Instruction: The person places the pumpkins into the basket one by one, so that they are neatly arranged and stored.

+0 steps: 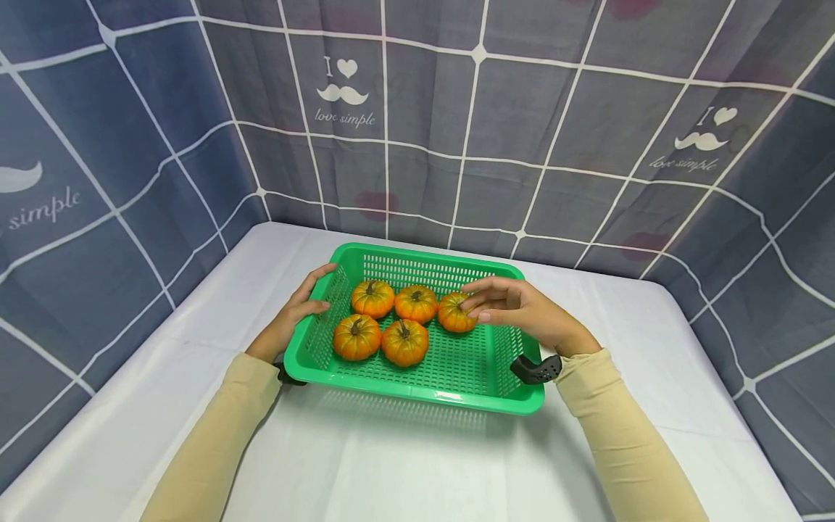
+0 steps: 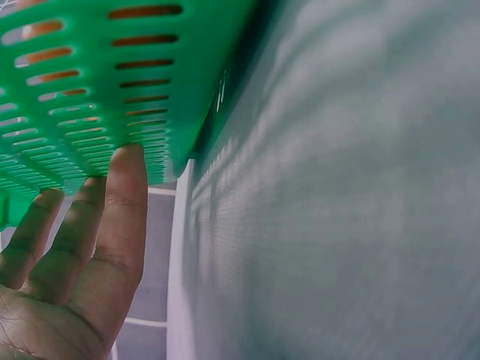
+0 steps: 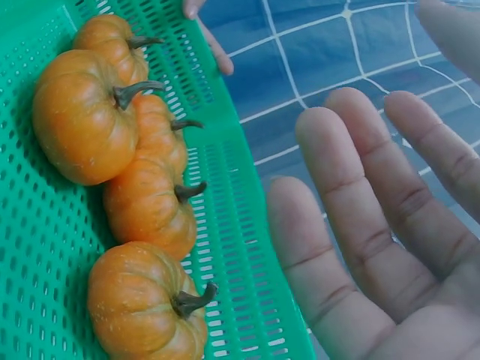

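Note:
A green slotted plastic basket point(image 1: 450, 396) holds several small orange pumpkins point(image 1: 404, 343) with dark stems, grouped from its left side to the middle. My left hand point(image 1: 287, 322) grips the basket's left rim; in the left wrist view its fingers point(image 2: 124, 202) touch the slotted outer wall. My right hand point(image 1: 522, 308) hovers over the basket's right part with fingers apart, holding nothing. In the head view it partly covers the rightmost pumpkin point(image 1: 453, 313). The right wrist view shows a gap between its fingers point(image 3: 322, 154) and the nearest pumpkin point(image 3: 146, 300).
A white cloth point(image 1: 391, 464) covers the table under the basket. Grey-blue checked curtains point(image 1: 424, 94) with white lines stand behind it and at both sides. A black wrist device point(image 1: 538, 368) sits by the right cuff, near the basket's right rim.

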Motion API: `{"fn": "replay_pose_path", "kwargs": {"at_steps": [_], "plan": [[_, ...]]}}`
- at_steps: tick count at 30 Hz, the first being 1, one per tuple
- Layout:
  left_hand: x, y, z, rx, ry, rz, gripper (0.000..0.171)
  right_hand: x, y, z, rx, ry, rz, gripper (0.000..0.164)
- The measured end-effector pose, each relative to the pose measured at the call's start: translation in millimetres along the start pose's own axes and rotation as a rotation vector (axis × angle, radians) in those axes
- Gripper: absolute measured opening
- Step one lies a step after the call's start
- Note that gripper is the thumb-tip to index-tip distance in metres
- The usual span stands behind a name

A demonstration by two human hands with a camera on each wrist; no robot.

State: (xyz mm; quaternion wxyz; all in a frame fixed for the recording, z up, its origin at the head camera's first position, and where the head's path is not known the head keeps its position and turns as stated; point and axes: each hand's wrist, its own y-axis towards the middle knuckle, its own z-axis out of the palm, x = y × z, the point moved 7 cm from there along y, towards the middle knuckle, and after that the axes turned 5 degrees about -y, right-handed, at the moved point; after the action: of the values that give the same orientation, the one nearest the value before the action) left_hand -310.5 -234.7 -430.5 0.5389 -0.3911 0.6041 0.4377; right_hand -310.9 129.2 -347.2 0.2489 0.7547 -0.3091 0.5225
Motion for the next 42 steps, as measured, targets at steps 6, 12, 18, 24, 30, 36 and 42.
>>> {"fn": "replay_pose_path", "kwargs": {"at_steps": [6,12,18,24,30,36,42], "plan": [[-0.3,0.2,0.2,-0.002,0.004,0.002,0.076,0.4,-9.6,-12.9,-0.044,0.068,-0.062,0.041],[-0.7,-0.1,-0.2,-0.005,0.025,0.008,0.077,0.7,-20.5,-24.9,-0.079,0.074,-0.121,0.043],[-0.3,0.5,-0.6,-0.005,0.022,0.009,0.077,-0.8,-33.4,-35.5,-0.139,0.077,-0.161,0.042],[-0.4,0.4,-0.2,-0.004,0.013,0.009,0.077,-1.1,-47.0,-45.6,-0.230,0.108,-0.173,0.040],[-0.8,0.5,1.3,0.006,-0.012,0.007,0.076,-3.5,-60.0,-54.1,-0.292,0.239,-0.248,0.042],[-1.4,0.1,1.6,0.003,-0.005,0.010,0.077,-7.1,-75.1,-62.5,-0.416,0.365,-0.342,0.036],[-1.1,-0.4,1.0,0.004,-0.003,0.009,0.076,-15.5,-87.8,-69.7,-0.531,0.512,-0.420,0.034]]}}
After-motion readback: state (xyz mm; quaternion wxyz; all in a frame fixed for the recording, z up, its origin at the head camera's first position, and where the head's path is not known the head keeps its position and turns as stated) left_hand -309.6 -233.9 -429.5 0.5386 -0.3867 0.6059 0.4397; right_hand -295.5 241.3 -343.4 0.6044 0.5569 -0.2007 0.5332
